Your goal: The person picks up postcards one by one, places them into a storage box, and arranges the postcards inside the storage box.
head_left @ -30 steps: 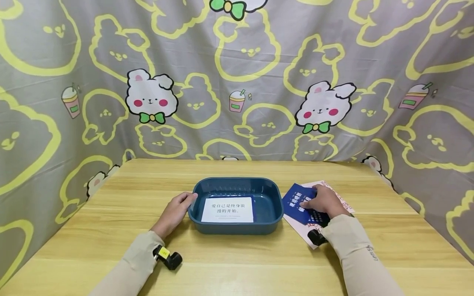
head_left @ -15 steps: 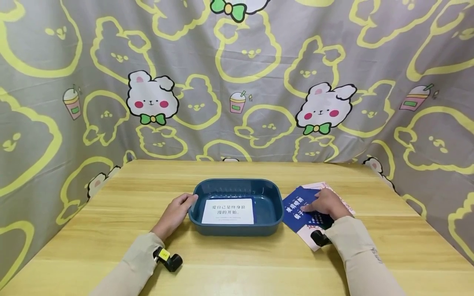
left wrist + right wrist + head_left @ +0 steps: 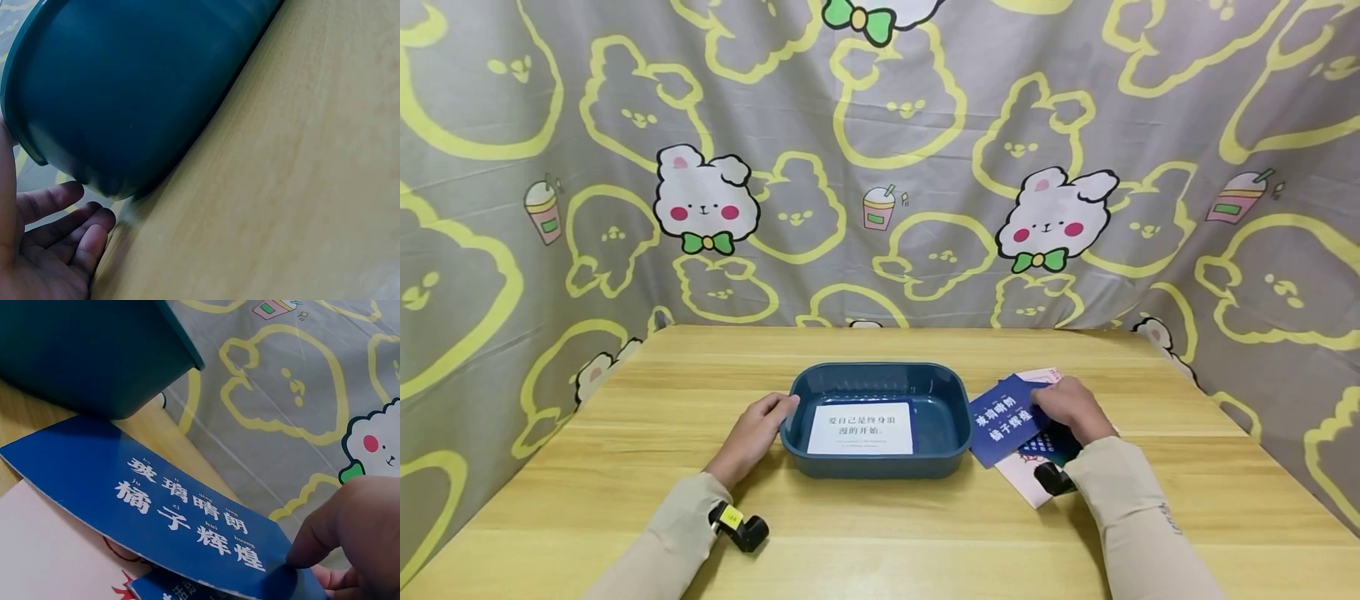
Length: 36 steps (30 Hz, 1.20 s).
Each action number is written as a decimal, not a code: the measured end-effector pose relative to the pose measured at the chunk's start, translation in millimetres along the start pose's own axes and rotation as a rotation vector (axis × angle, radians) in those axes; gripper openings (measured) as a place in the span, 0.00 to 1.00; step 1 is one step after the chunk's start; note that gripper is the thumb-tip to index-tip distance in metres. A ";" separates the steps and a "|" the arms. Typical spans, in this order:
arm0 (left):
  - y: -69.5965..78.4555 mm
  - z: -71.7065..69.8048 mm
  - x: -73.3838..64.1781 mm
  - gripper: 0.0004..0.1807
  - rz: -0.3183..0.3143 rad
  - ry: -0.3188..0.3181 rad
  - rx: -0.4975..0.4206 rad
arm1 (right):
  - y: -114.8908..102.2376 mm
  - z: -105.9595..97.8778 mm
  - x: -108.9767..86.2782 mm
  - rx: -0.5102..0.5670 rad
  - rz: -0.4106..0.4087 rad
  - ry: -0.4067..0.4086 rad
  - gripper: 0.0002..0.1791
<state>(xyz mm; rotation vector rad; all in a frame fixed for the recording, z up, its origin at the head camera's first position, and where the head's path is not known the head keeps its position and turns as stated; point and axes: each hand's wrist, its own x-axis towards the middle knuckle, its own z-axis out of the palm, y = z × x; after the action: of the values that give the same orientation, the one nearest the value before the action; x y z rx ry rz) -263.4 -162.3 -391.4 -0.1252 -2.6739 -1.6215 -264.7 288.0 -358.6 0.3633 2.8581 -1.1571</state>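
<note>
A dark teal basin (image 3: 880,465) stands on the table, with a white card (image 3: 861,429) printed with Chinese characters lying inside on something blue. My left hand (image 3: 752,433) holds the basin's left rim; in the left wrist view its other fingers (image 3: 87,247) are loosely bent beside the outer wall. To the right of the basin, my right hand (image 3: 1073,408) pinches a blue card (image 3: 1000,423) with white lettering, thumb (image 3: 312,540) on top. That card tilts over another blue card (image 3: 181,587) and a pink-white sheet (image 3: 47,547), both partly hidden by it and the hand.
The wooden table (image 3: 880,542) reaches back to a grey patterned curtain (image 3: 805,275), which also hangs along both sides. A black wrist camera (image 3: 745,529) sits at my left cuff, another camera (image 3: 1054,478) at the right.
My right hand has slid the top blue card leftward and turned it, and now pinches its right end, uncovering the blue card below. The left hand and basin have stayed put.
</note>
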 end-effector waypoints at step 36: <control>-0.7 -0.7 -0.9 0.31 0.006 -0.004 0.003 | -1.9 4.9 -0.9 0.318 0.064 0.287 0.14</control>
<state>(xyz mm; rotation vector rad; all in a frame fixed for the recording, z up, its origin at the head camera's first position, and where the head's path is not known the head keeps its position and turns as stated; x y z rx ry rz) -262.6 -163.3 -391.8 -0.1368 -2.6761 -1.6170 -264.5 283.1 -360.7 0.6796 2.8577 -1.6757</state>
